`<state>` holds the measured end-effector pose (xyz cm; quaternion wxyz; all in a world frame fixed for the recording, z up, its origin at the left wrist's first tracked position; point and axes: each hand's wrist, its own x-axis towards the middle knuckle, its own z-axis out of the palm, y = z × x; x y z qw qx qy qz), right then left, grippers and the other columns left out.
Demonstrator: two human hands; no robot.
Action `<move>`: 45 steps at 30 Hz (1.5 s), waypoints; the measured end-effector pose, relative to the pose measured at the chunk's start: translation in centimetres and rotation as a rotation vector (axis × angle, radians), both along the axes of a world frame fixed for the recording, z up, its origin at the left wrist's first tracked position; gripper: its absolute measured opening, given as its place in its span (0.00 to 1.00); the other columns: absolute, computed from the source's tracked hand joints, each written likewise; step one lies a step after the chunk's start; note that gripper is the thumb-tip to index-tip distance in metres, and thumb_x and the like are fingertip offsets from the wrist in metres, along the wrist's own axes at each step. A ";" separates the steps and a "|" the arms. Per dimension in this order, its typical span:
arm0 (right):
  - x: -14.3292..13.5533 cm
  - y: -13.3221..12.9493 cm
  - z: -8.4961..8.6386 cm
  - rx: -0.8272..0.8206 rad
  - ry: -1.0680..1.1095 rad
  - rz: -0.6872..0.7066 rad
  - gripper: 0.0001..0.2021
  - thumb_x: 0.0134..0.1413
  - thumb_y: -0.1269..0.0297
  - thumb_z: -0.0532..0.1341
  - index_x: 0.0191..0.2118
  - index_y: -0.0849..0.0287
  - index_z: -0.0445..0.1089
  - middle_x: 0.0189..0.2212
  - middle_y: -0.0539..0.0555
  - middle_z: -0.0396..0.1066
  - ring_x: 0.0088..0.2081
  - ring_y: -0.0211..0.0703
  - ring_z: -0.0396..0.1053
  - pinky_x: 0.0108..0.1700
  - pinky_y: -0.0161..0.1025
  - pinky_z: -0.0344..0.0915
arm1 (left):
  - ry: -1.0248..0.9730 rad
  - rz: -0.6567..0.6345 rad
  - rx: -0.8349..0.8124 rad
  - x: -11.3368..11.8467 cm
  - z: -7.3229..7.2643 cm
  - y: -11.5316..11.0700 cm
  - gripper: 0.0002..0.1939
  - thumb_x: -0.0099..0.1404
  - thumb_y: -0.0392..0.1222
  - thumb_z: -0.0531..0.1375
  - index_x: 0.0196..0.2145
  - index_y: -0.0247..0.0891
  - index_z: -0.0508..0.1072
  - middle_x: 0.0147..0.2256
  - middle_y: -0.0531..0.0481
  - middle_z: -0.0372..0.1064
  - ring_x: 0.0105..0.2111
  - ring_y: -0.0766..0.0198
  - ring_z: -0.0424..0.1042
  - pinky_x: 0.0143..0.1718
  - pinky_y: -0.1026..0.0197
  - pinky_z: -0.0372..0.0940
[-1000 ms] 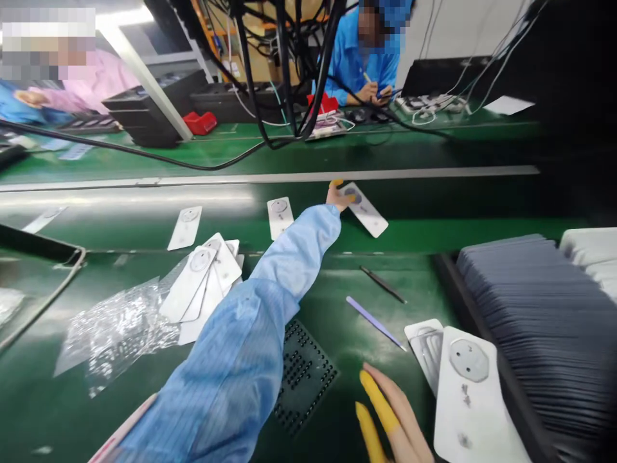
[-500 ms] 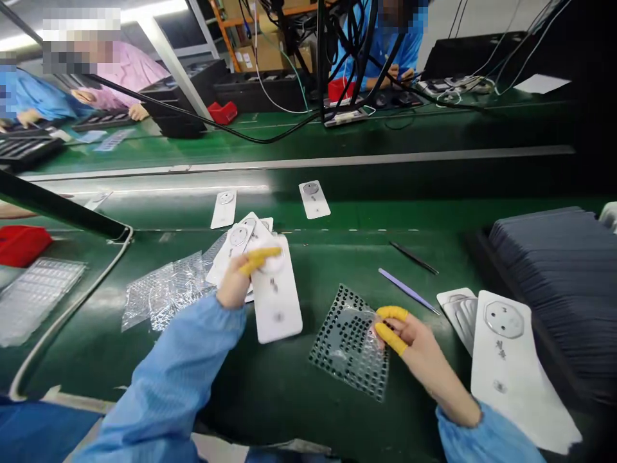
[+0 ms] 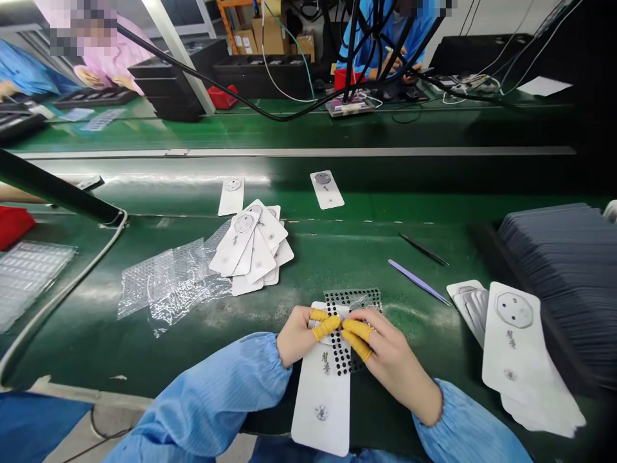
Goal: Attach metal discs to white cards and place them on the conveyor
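Note:
My left hand, with yellow finger cots on its thumb and forefinger, is closed at the upper end of a white panel with printed characters. The panel lies near the table's front edge. A clear sheet of small black round pads overlaps the panel's upper right side, and my right hand pinches it, also in yellow finger cots. The fingertips of both hands nearly meet over the panel and hide its round part. Whether a single pad is between them, I cannot tell.
Left of centre lies a pile of white panels beside clear bubble bags. Purple tweezers and black tweezers rest to the right. Further right are stacked panels and a dark tray of grey sheets. Co-workers sit opposite.
My left hand has carried the white panel from the pile towards me and to the right. My right hand has brought the dotted sheet left, over the panel's upper end.

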<state>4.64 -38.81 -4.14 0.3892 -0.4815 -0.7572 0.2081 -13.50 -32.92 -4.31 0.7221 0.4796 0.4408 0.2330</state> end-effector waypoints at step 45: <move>-1.4 0.9 1.7 0.423 -0.125 0.012 0.16 0.53 0.81 0.59 0.49 0.67 0.66 0.44 0.65 0.71 0.46 0.50 0.66 0.47 0.53 0.66 | 0.078 0.192 0.383 -2.5 4.7 -2.1 0.22 0.61 0.43 0.63 0.52 0.35 0.69 0.29 0.48 0.77 0.29 0.59 0.76 0.31 0.62 0.72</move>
